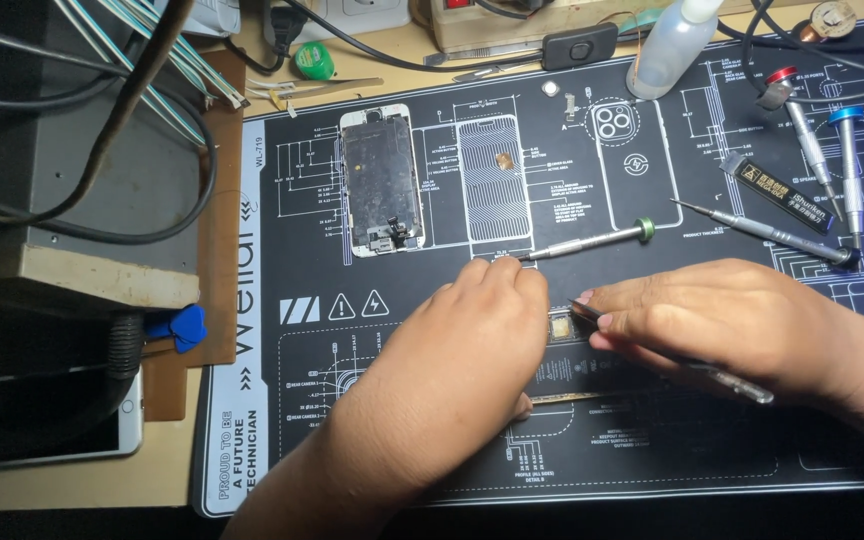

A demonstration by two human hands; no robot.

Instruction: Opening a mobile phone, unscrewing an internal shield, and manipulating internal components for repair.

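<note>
My left hand rests on the black repair mat, fingers curled down over a dark phone body whose edge shows beneath it. My right hand grips metal tweezers, their tip touching a small gold-coloured part inside the phone. A green-capped screwdriver lies just beyond my left fingers. A detached phone screen assembly lies face down at the upper left of the mat.
Three more screwdrivers and a black tube lie at the upper right. A plastic bottle stands at the back. Cables hang over a grey box at left. A white phone and blue picks sit lower left.
</note>
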